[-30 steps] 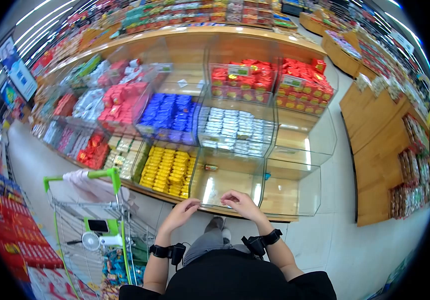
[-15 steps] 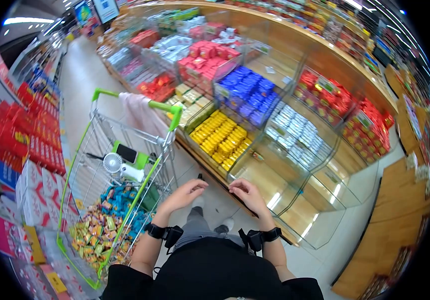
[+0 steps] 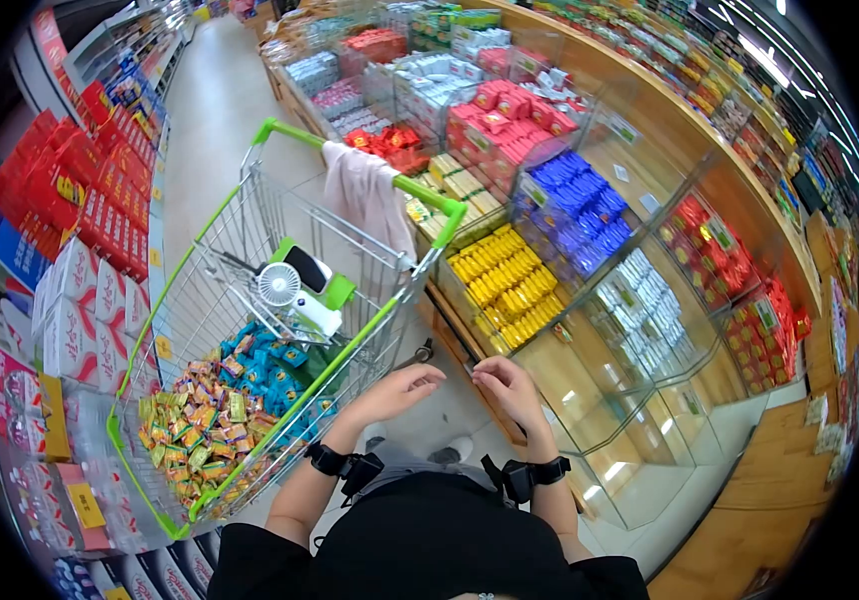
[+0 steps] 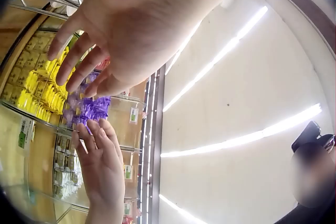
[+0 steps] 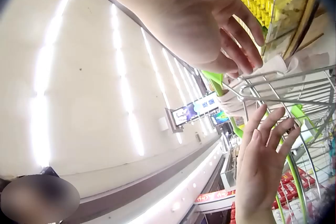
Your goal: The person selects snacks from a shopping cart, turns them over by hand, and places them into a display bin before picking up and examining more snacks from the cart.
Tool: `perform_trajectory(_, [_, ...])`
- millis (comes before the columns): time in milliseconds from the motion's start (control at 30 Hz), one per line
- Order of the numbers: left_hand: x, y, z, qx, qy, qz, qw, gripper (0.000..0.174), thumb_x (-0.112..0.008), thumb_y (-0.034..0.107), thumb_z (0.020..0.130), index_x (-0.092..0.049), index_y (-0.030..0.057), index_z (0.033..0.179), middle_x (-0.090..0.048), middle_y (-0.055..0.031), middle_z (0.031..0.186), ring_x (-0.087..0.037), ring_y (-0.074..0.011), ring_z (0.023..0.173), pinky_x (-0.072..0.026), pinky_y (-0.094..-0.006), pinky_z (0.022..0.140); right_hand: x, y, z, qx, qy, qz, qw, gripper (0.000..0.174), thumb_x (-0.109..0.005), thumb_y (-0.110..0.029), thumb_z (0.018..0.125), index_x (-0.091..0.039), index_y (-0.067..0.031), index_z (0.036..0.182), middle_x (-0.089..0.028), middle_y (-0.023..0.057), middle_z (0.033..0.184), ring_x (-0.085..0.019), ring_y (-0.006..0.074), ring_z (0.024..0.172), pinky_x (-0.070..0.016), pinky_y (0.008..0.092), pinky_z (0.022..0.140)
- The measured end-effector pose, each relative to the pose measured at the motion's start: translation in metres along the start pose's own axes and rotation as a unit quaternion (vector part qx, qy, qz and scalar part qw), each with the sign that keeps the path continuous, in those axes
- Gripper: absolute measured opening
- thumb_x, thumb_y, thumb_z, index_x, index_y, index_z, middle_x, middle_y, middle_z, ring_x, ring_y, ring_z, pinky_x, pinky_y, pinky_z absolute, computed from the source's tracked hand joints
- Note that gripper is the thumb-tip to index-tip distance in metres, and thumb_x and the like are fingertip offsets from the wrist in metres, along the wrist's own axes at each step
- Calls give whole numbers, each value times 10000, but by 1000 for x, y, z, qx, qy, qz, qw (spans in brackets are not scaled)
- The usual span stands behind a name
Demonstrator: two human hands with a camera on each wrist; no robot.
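Observation:
My left hand (image 3: 400,392) hovers in front of my body with loosely bent fingers and nothing in them. Beside it, my right hand (image 3: 516,395) is held up the same way, also holding nothing, and a small gap separates the two. The shopping cart (image 3: 325,420), a wire one with green rails, stands just left of my left hand. Inside it lie a heap of small orange and yellow packets (image 3: 205,430) and a pile of teal packets (image 3: 265,360). Yellow packets (image 3: 510,280) fill a clear bin beyond my right hand.
A pale pink cloth (image 3: 365,190) hangs over the cart's handle, near a white fan (image 3: 280,285) and a phone (image 3: 308,268). Blue packets (image 3: 578,215) and silver packets (image 3: 640,310) fill other clear bins. Red boxes (image 3: 110,220) line the left side of the aisle.
The head view has turned left, bringing the cart nearer the middle and shifting the bins rightward. Both hands stay raised and apart, with nothing taken hold of.

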State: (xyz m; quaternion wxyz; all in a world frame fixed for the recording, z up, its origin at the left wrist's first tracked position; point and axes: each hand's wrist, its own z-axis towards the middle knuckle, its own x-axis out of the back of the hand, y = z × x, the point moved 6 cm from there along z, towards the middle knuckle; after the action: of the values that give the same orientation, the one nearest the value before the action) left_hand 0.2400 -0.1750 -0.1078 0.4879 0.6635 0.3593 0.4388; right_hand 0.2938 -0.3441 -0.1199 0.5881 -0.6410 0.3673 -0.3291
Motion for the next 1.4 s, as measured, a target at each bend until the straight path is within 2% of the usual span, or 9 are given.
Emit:
perform_trajectory(267, [43,-20,-52,6,26,-30,999,259,-476,118,854,-482,29,1097,-565,-65,951,-534,-126,867,-428,-262,753,-89,-18,43,14,-97,-20,995,115,-522,-28,822,-544,1,931,-594,46,854,-581,113,819,-451,230,734])
perform_trajectory(567, [113,-36,-113,88,82,-48,992,226,-454,160,873,-520,46,1056,-576,-41,849,-513,-95,677,-433,-239,618,-188,-21,65,16,-217,-86,972,121,-522,-36,827,-542,8,938,-591,47,887,-574,116,847,-452,236,762])
perform_trajectory(833, [159,-70,-158,141,118,-34,982,213,-453,192,874,-538,38,993,-565,-23,772,-513,-82,688,-416,-217,580,-252,-26,77,43,-251,-114,960,119,-547,-72,810,-554,-11,912,-607,60,832,-588,135,791,-455,263,712])
perform_trajectory(867, [164,-74,-161,104,134,-23,985,211,-455,194,873,-536,34,984,-564,-23,773,-517,-83,701,-413,-219,591,-259,-24,79,38,-256,-108,960,118,-545,-72,811,-552,-14,914,-606,60,827,-590,136,790,-456,262,704])
perform_trajectory(1033, [181,-96,-179,115,156,-58,979,208,-460,183,867,-531,30,988,-559,-26,781,-512,-84,717,-400,-221,605,-289,-18,90,47,-277,-114,953,121,-546,-73,812,-547,-17,919,-609,60,823,-596,140,774,-460,258,680])
perform_trajectory(1133, [189,-106,-189,136,155,-47,977,204,-451,170,866,-529,31,993,-554,-23,775,-506,-85,723,-399,-221,619,-306,-10,98,29,-285,-120,951,122,-547,-74,811,-546,-17,918,-612,62,826,-600,143,762,-464,260,668])
perform_trajectory(1267, [201,-116,-202,225,167,-64,958,218,-451,190,863,-535,45,1002,-546,-9,763,-476,-69,622,-409,-214,531,-328,-5,111,8,-305,-118,945,129,-547,-78,809,-544,-15,921,-615,77,825,-600,141,759,-467,263,667])
perform_trajectory(1333, [207,-140,-205,258,180,-80,946,228,-460,207,845,-542,41,978,-589,-31,749,-517,-115,624,-414,-249,561,-337,-2,118,-3,-309,-114,944,131,-545,-75,807,-544,-14,923,-615,83,822,-600,141,758,-467,263,667])
perform_trajectory(1400, [212,-167,-204,239,171,-80,953,241,-461,227,852,-542,51,994,-576,-25,749,-496,-96,605,-412,-236,532,-349,11,126,-2,-344,-132,929,146,-541,-90,816,-539,-15,941,-606,53,831,-580,109,770,-449,238,678])
